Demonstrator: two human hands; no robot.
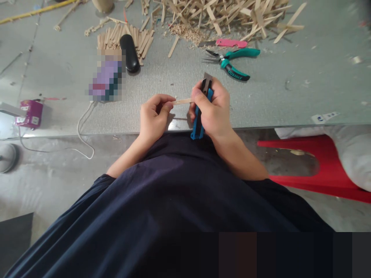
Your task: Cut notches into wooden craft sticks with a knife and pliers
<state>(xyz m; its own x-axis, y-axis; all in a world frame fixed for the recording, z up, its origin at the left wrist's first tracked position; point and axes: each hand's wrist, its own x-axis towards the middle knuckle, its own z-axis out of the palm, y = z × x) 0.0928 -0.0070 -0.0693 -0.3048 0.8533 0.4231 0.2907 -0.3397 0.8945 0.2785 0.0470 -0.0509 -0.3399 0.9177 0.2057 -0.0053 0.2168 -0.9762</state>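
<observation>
The left hand (153, 119) and right hand (216, 110) pinch a thin wooden stick (182, 101) between them over the table's (275, 98) near edge. The right also grips a blue knife (198, 122); pliers (236, 72) lie farther off.

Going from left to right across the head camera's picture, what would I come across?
Purple box → black case → left hand → thin wooden stick pinched between the hands → right hand, which also holds a blue cutter → red seat.
</observation>
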